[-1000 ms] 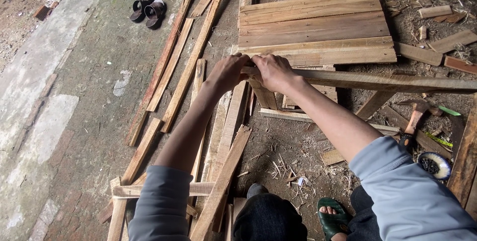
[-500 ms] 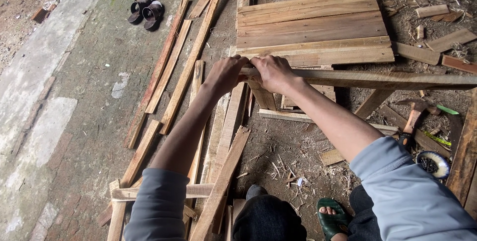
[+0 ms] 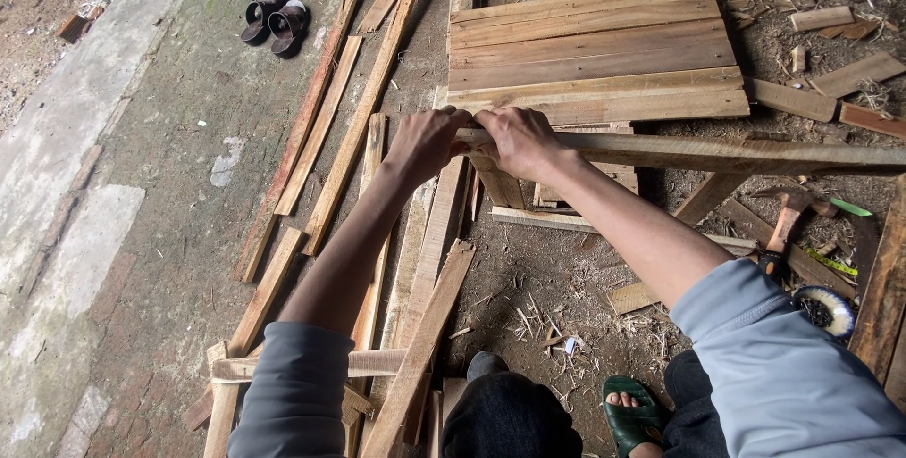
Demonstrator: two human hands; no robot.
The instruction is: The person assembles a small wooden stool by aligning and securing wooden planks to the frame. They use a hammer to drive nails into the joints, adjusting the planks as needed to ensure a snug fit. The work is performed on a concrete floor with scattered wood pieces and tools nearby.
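Wooden rail (image 3: pixel 717 151) end gripped by your left hand (image 3: pixel 425 142) and right hand (image 3: pixel 517 137) above the plank stack (image 3: pixel 595 52); rough edges may splinter your fingers.

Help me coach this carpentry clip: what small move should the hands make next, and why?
Probably steady the long wooden rail before shifting it. The left hand and right hand both grip only its near end, side by side, while the rest runs far out to the right, above the stacked planks and floor scraps.

Long wooden rail (image 3: pixel 717 151), right end cropped
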